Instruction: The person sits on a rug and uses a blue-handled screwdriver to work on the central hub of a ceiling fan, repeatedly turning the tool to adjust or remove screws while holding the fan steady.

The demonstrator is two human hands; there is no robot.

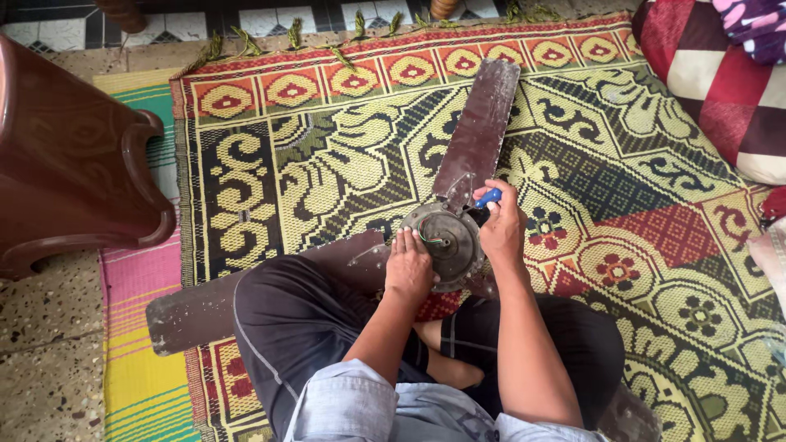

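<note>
A ceiling fan lies on the patterned mat in front of my crossed legs. Its round grey motor housing (449, 237) sits in the middle, with one brown blade (479, 131) pointing away and another blade (205, 307) stretching left past my knee. My left hand (408, 266) rests on the near left rim of the housing, fingers curled against it. My right hand (501, 225) grips a blue-handled screwdriver (489, 196), held at the housing's upper right where the far blade joins. The tool's tip is hidden.
A yellow, red and black woven mat (639, 164) covers the floor. A brown plastic chair (74, 164) stands at the left on speckled stone floor. A striped pink and green mat (135, 270) lies beside it. Red checked cushions (720, 74) fill the upper right.
</note>
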